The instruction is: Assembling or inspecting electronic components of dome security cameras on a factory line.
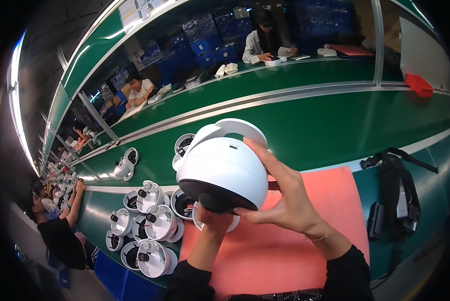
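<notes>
A large white ball-shaped security camera with a black lens face and a curved white bracket on top is lifted above the pink mat. My right hand grips its right side, fingers over the upper shell and thumb at the lower black edge. From below, my left hand supports the ball; its fingers are mostly hidden by the shell. On the left of the mat stand several opened white camera housings with their inner parts showing.
Beyond the bench runs a green conveyor belt carrying a white camera unit. A black strap and a dark case lie at right. A red bin stands far right. Co-workers sit across the belt and at left.
</notes>
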Motion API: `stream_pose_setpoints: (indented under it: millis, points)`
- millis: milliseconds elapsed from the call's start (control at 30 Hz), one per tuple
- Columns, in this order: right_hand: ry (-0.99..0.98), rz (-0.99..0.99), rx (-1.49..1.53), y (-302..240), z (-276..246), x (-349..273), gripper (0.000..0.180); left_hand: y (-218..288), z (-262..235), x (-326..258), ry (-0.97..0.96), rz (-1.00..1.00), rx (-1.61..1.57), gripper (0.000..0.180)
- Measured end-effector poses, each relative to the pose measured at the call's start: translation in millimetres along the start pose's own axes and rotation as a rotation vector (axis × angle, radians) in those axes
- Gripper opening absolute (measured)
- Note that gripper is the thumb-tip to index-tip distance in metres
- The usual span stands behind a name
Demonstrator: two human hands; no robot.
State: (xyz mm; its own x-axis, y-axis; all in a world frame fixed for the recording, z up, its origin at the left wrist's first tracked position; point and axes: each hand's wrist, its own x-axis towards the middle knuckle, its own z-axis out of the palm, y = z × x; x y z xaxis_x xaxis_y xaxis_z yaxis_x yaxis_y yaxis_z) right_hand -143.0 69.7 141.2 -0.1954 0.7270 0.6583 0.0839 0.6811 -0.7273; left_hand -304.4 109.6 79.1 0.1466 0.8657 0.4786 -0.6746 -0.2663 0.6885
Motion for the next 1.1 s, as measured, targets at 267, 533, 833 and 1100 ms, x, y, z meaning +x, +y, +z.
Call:
stream_pose_setpoints:
  millis: [267, 533, 833, 1100]
  points:
    - [0.228, 0.407, 0.666, 48.6, -1.9, 13.2, 0.067, 11.3, 9.8, 15.8, 0.111, -0.378, -0.238, 0.039]
    - [0.717, 0.723, 0.792, 161.3, -66.1, 5.6, 0.059, 7.4, -67.5, 97.9, 0.402, -0.525, 0.122, 0.025]
    - [0.839, 0.793, 0.451, 198.1, -88.1, -17.7, 0.087, -13.9, -125.2, 123.1, 0.949, -0.609, 0.479, 0.074]
    - [1.124, 0.694, -0.466, 178.4, -106.1, -6.2, 0.081, -42.5, -202.6, 112.7, 0.747, -0.61, 0.425, 0.066]
